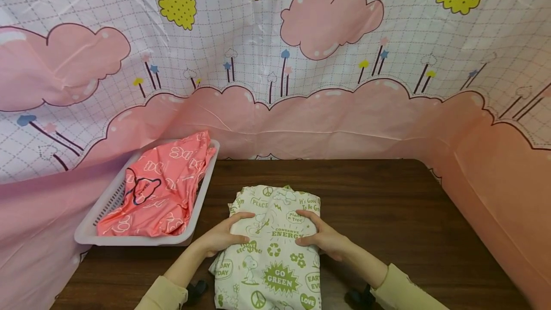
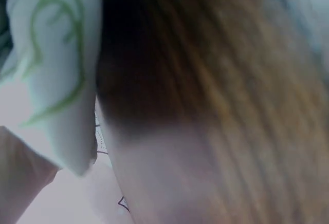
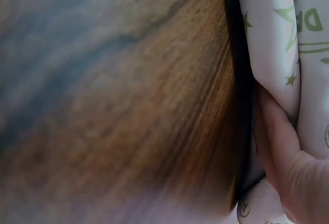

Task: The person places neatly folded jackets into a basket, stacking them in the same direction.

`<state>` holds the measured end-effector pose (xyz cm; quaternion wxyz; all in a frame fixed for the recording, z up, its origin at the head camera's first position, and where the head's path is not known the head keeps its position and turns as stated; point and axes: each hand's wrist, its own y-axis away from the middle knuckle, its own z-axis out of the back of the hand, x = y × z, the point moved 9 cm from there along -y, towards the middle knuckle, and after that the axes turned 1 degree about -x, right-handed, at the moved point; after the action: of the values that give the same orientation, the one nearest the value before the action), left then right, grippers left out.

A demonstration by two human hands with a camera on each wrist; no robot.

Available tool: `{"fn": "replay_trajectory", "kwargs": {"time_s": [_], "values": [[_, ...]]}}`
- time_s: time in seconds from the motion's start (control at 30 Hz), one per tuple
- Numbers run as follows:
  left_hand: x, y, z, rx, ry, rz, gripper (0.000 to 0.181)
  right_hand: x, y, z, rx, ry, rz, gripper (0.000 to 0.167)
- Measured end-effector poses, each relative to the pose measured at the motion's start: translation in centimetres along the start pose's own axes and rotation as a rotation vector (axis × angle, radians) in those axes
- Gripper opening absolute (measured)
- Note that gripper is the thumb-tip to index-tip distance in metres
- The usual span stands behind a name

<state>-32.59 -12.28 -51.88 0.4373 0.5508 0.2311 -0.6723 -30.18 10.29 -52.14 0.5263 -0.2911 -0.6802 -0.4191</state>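
The folded cloth (image 1: 275,262) with green print is over the dark table (image 1: 387,195), to the right of the basket (image 1: 133,240) and nearer to the person (whether it touches the table, I cannot tell). The left hand (image 1: 219,237), on the side toward the basket, and the right hand (image 1: 330,240), on the far side from it, grip its edges, each with thumb and forefinger spread apart on top; the right hand's other fingers go underneath. In my judgement, loose layers may slide open, because the edges are uneven and the hands hold only the sides. The near part may also sag if lifted. One reads "PEACE", "CONSERVE ENERGY", "I LOVE RECYCLING!", "GO GREEN" and "LOVE". On the pink cloth (image 1: 159,190) inside the basket, the lettering is too small for me.
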Motion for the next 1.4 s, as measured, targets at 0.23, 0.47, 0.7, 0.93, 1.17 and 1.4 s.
{"fn": "replay_trajectory", "kwargs": {"time_s": [0.23,0.47,0.7,0.93,1.17,1.4], "values": [[-0.1,0.1,0.0,-0.017,-0.004,-0.026,0.063,0.2,0.2,-0.1,-0.012,0.014,0.004,0.086],[-0.7,0.1,-0.2,-0.024,0.011,-0.059,0.065,0.5,0.6,0.1,-0.02,0.002,0.018,0.085],[-2.2,0.5,-0.2,-0.035,0.007,-0.08,0.066,1.6,1.3,-0.1,-0.025,0.002,0.034,0.085],[-4.4,0.9,0.8,-0.054,-0.052,-0.114,0.065,3.8,1.9,-0.2,-0.034,0.021,0.068,0.084],[-6.8,1.8,2.2,-0.076,-0.082,-0.143,0.065,6.1,2.3,-0.5,-0.054,0.057,0.085,0.086],[-9.4,3.4,4.6,-0.093,-0.064,-0.183,0.067,8.5,1.5,-1.7,-0.083,0.074,0.125,0.083]]}}
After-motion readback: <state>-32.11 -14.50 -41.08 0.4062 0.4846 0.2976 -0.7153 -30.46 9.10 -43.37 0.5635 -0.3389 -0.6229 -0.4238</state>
